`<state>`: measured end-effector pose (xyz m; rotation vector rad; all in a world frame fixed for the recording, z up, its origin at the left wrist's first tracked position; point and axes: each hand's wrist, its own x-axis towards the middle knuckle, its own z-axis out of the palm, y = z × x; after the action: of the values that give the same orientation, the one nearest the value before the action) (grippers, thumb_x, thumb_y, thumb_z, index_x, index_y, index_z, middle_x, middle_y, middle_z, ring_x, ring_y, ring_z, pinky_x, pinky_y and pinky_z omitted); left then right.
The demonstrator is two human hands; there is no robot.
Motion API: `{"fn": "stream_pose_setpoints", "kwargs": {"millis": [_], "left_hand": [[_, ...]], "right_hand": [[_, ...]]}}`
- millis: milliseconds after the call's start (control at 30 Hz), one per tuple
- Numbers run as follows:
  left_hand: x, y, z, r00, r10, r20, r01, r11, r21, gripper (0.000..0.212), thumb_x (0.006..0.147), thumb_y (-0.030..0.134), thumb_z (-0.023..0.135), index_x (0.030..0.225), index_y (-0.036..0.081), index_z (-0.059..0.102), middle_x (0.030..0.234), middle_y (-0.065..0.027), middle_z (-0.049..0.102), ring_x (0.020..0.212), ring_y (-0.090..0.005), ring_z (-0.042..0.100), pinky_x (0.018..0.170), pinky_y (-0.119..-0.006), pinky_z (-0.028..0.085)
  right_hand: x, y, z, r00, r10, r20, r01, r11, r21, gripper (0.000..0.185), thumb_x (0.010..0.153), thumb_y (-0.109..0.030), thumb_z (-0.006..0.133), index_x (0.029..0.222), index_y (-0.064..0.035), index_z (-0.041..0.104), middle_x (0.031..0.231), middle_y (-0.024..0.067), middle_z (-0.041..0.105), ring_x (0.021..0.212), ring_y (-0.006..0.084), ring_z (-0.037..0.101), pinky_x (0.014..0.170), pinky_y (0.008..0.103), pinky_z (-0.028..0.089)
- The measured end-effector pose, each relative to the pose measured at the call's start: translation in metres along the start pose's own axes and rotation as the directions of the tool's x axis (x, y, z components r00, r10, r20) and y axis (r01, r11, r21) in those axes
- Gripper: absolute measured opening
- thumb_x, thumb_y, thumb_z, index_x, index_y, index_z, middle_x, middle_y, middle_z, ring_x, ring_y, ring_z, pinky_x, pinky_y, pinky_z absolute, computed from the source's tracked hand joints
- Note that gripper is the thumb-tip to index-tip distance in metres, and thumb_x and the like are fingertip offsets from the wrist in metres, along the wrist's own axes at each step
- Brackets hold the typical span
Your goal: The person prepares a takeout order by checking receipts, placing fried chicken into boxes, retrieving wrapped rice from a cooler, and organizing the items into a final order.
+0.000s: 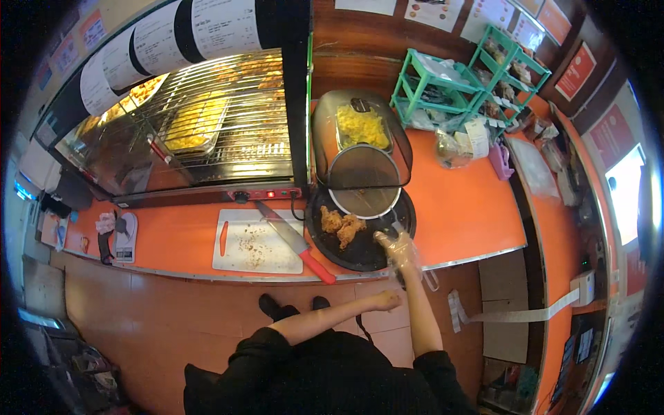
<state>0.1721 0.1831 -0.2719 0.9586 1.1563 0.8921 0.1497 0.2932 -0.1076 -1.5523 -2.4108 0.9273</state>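
Observation:
My right hand [399,250], in a clear plastic glove, is over the front right of a round black tray [332,250], at the handle of a round mesh strainer [364,181]; its grip is unclear. The strainer leans on a tinted plastic cover [332,119]. Pieces of fried chicken [348,232] lie on the tray, left of this hand. My bare left hand [386,301] is curled below the counter edge, near my right forearm, with nothing seen in it. A red-handled knife [298,244] lies across a white cutting board [236,264] that bears crumbs.
A heated glass display case [207,184] with racks of food stands back left. Behind the strainer is a tray of yellow food [360,127]. Green shelf racks [425,91] stand back right; a kitchen scale [125,241] sits far left. The orange counter [467,207] has a metal edge.

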Motion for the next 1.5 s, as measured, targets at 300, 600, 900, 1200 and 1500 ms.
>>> {"fn": "stream_pose_setpoints", "kwargs": {"millis": [300,600,900,1200,1500], "left_hand": [[-0.169,-0.005,-0.092,0.957,-0.228,0.176,0.228,0.973,0.023,0.044,0.097,0.040,0.048,0.117,0.001,0.054,0.110,-0.0102,0.056,0.096,-0.0168,0.057,0.084,-0.030,0.049],[-0.296,0.003,-0.166,0.918,-0.117,-0.380,0.123,0.992,-0.009,0.042,0.098,0.037,0.047,0.121,0.003,0.054,0.118,-0.0097,0.055,0.110,-0.0191,0.052,0.092,-0.032,0.044],[-0.358,-0.048,-0.175,0.825,-0.268,-0.498,0.229,0.963,-0.139,0.038,0.098,0.034,0.047,0.118,0.001,0.054,0.107,-0.0109,0.058,0.098,-0.0187,0.055,0.085,-0.033,0.045],[-0.364,-0.062,-0.189,0.769,-0.077,-0.635,0.099,0.995,-0.001,0.031,0.095,0.027,0.054,0.111,0.001,0.059,0.099,-0.0088,0.061,0.090,-0.0185,0.057,0.081,-0.031,0.046],[-0.364,-0.062,-0.192,0.780,-0.031,-0.626,0.136,0.983,0.120,0.031,0.094,0.025,0.055,0.110,-0.001,0.058,0.097,-0.0126,0.063,0.088,-0.0203,0.060,0.078,-0.033,0.049]], "right_hand": [[-0.009,-0.090,-0.050,0.988,-0.030,0.153,-0.029,0.930,0.366,0.078,0.077,-0.058,0.067,0.125,0.0020,0.054,0.115,0.0249,0.061,0.106,0.0299,0.062,0.086,0.0418,0.049],[0.017,-0.064,-0.004,0.972,-0.110,0.209,0.137,0.984,-0.116,0.077,0.074,-0.063,0.064,0.121,-0.0028,0.058,0.112,0.0278,0.061,0.106,0.0407,0.059,0.090,0.0450,0.046],[-0.040,-0.102,0.026,0.987,-0.006,0.162,0.038,0.980,-0.193,0.077,0.077,-0.055,0.065,0.130,-0.0005,0.049,0.105,0.0257,0.064,0.100,0.0373,0.063,0.085,0.0418,0.049],[-0.045,-0.108,0.018,0.988,0.087,-0.124,-0.097,0.992,-0.077,0.075,0.077,-0.052,0.067,0.121,0.0071,0.054,0.106,0.0289,0.063,0.104,0.0359,0.062,0.089,0.0422,0.047],[-0.005,-0.103,0.000,0.983,-0.122,0.137,0.091,0.973,0.212,0.064,0.075,-0.049,0.070,0.110,0.0045,0.063,0.096,0.0195,0.068,0.090,0.0286,0.066,0.081,0.0359,0.049]]}}
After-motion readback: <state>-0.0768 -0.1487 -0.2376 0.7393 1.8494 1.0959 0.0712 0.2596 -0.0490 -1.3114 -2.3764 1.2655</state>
